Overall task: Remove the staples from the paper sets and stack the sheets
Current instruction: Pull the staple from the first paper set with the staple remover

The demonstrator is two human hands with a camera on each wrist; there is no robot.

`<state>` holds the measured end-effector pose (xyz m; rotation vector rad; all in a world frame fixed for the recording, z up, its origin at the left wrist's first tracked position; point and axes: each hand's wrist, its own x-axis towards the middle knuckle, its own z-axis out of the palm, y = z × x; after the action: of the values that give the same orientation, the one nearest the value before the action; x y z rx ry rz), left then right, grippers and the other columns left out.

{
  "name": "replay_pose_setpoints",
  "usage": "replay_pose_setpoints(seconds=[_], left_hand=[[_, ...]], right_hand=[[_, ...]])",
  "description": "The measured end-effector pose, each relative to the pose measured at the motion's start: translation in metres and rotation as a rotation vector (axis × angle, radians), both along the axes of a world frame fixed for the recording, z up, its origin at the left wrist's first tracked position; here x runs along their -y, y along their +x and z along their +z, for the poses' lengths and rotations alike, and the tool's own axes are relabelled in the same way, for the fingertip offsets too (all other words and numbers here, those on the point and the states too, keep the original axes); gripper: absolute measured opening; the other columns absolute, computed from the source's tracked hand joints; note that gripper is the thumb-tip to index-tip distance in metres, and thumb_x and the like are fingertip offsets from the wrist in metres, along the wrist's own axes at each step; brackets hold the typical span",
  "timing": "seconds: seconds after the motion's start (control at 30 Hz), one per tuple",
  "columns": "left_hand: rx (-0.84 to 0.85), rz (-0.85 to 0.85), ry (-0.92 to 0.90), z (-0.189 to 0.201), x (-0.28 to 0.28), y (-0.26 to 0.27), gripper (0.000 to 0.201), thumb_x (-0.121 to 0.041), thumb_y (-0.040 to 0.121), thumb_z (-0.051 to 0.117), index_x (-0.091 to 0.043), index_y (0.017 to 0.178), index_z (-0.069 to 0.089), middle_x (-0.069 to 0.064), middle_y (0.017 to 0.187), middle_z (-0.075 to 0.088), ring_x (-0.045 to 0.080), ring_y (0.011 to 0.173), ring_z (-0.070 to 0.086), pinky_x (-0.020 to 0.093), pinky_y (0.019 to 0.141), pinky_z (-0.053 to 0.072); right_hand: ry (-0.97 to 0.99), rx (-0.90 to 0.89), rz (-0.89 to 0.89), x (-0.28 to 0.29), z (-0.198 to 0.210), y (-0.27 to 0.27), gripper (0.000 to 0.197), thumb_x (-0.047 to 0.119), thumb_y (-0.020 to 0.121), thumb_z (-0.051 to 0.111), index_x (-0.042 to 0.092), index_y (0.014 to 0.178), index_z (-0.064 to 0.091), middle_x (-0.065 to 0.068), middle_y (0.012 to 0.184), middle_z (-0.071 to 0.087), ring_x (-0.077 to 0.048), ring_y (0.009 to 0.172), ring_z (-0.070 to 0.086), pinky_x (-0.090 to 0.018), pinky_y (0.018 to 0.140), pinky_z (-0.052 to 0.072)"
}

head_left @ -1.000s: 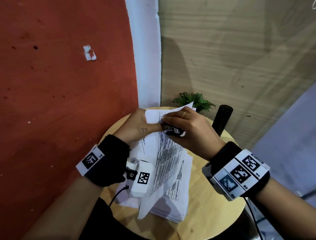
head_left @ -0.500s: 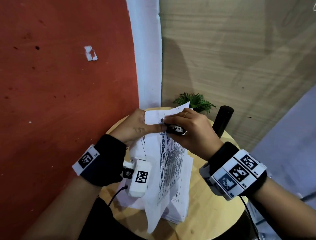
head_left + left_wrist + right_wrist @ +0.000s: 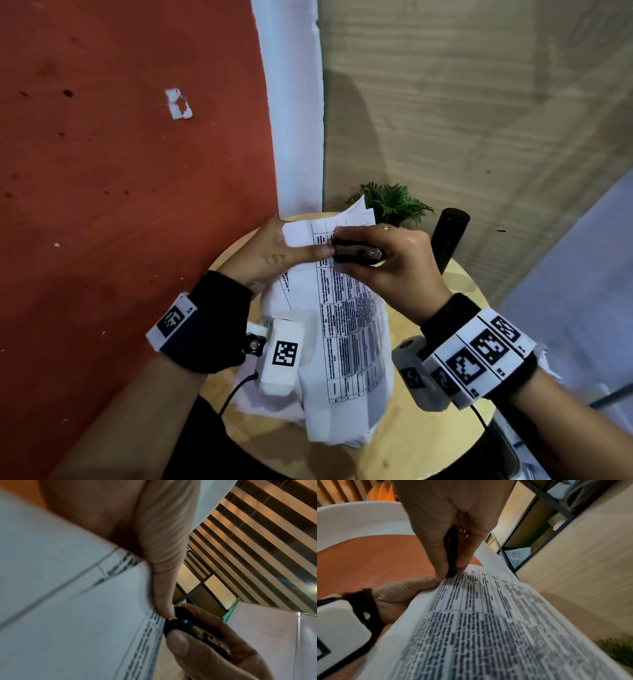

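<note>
Printed paper set (image 3: 346, 308), white sheets carrying a ruled table of dense black text, held up off the table top and hanging down, lower end draped over the stack beneath. Top edge pinched at its left corner, upper sheets fanned slightly apart at the far corner. Black staple remover (image 3: 356, 253) with a metal rivet on its side, lying roughly level, nose pressed against the top edge of the printed page just beside the pinched corner; staple itself too small to make out. Stack of loose white sheets (image 3: 346, 431) lying flat on the round wooden top, edges uneven, partly covered by the hanging set.
</note>
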<state>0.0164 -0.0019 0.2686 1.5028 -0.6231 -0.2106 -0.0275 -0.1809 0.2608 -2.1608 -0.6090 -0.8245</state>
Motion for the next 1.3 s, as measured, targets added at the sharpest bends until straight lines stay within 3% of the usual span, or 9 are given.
replay_pose_setpoints(seconds=[0.2,0.37,0.57,0.8,0.9,1.0,1.1,1.2,1.3], left_hand=[[0.007,0.070,-0.020,-0.008,0.006,0.003,0.026,-0.001,0.075,0.072,-0.006,0.101,0.067,-0.004,0.090,0.073,0.008,0.086,0.067,0.020,0.079,0.052],[0.264,0.441,0.205,-0.022,0.011,0.015,0.011,-0.023,0.074,0.073,-0.026,0.067,0.065,-0.021,0.055,0.060,-0.009,0.054,0.050,0.018,0.055,0.041],[0.212,0.488,0.334,-0.035,-0.002,0.035,0.060,-0.059,0.059,0.061,-0.007,0.086,0.071,0.010,0.082,0.072,0.025,0.072,0.066,0.037,0.072,0.051],[0.143,0.330,0.362,-0.022,-0.007,0.039,0.030,-0.017,0.068,0.079,0.007,0.083,0.069,0.012,0.079,0.066,0.011,0.070,0.054,0.025,0.063,0.041],[0.159,0.280,0.394,-0.016,-0.009,0.038,0.019,-0.004,0.075,0.077,0.007,0.089,0.070,0.009,0.084,0.068,0.002,0.069,0.055,0.017,0.061,0.043],[0.163,0.208,0.425,-0.010,-0.012,0.036,0.008,-0.002,0.074,0.076,-0.001,0.073,0.068,-0.012,0.060,0.062,-0.006,0.053,0.049,0.010,0.051,0.037],[0.179,0.196,0.433,-0.004,-0.017,0.032,0.014,-0.001,0.073,0.076,0.009,0.075,0.067,-0.013,0.053,0.055,-0.006,0.048,0.043,0.010,0.047,0.032],[0.196,0.251,0.453,0.001,-0.024,0.032,0.040,-0.025,0.064,0.085,0.007,0.083,0.069,0.005,0.071,0.062,0.010,0.061,0.051,0.020,0.059,0.039],[0.543,0.550,0.893,0.009,-0.021,0.025,0.050,-0.051,0.061,0.080,-0.029,0.106,0.070,-0.001,0.095,0.070,0.021,0.096,0.058,0.035,0.088,0.034]], right_hand=[[0.182,-0.141,0.011,0.001,-0.001,0.002,0.036,0.015,0.064,0.083,0.012,0.098,0.073,0.002,0.092,0.073,-0.004,0.084,0.068,-0.025,0.081,0.054],[-0.036,0.111,-0.151,0.003,-0.007,0.012,0.026,0.013,0.066,0.076,0.005,0.091,0.072,-0.008,0.086,0.073,-0.019,0.076,0.065,-0.027,0.071,0.048],[-0.163,-0.133,-0.335,0.026,-0.037,0.020,0.027,0.008,0.064,0.082,0.007,0.089,0.072,-0.013,0.082,0.072,-0.030,0.075,0.068,-0.038,0.066,0.055],[-0.036,-0.378,-0.316,0.036,-0.045,0.025,0.045,0.029,0.067,0.082,0.007,0.102,0.065,-0.007,0.102,0.068,-0.020,0.096,0.064,-0.027,0.082,0.047],[-0.077,-0.261,-0.177,0.030,-0.019,0.027,0.044,0.028,0.066,0.083,0.008,0.100,0.063,-0.010,0.125,0.052,-0.017,0.100,0.058,-0.020,0.085,0.041],[-0.266,-0.344,-0.049,0.029,0.007,0.035,0.046,0.025,0.061,0.086,0.011,0.100,0.067,-0.009,0.148,0.029,-0.009,0.108,0.049,-0.019,0.090,0.039],[-0.450,-0.456,0.010,0.028,0.021,0.045,0.048,0.020,0.056,0.088,0.010,0.100,0.069,-0.011,0.129,0.051,-0.021,0.111,0.054,-0.026,0.088,0.043],[-0.449,-0.450,0.025,0.026,0.026,0.043,0.049,0.018,0.054,0.088,0.008,0.098,0.070,-0.007,0.097,0.063,-0.024,0.089,0.059,-0.036,0.080,0.046],[-0.430,-0.420,0.011,0.024,0.030,0.036,0.047,0.018,0.054,0.088,0.008,0.097,0.070,-0.007,0.095,0.063,-0.023,0.086,0.059,-0.036,0.078,0.047]])
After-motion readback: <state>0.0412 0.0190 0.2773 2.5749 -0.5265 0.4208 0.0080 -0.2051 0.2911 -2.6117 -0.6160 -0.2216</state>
